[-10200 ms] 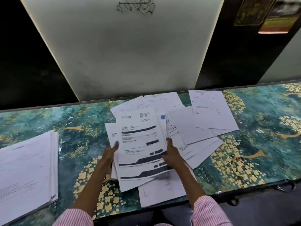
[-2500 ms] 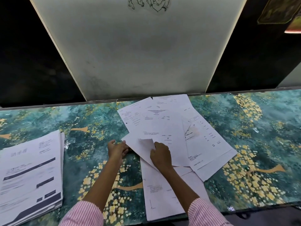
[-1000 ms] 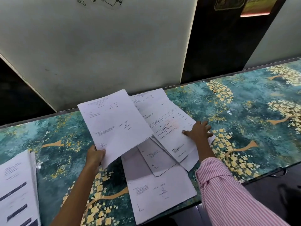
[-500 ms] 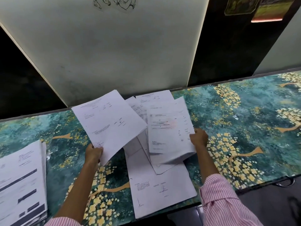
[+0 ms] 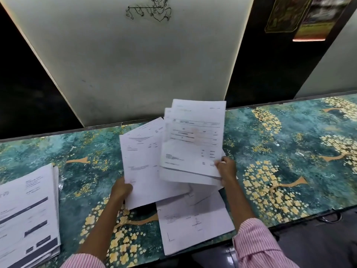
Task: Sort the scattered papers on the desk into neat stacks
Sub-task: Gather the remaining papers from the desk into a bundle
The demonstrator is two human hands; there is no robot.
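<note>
My left hand grips the lower left edge of a white printed sheet, lifted above the desk. My right hand pinches the lower right corner of a small bundle of printed sheets, raised and overlapping the left sheet. Beneath them one sheet lies flat on the desk and hangs over its front edge. A neat stack of papers with dark printed bars sits at the far left of the desk.
The desk has a teal cover with yellow flower trees. A pale wall panel rises behind it, with dark gaps either side. The desk's front edge runs close to my sleeves. Posters hang at the upper right.
My right hand has lifted its bundle higher and brought it over the sheet in my left hand. The left sheet has swung upright and toward the middle.
</note>
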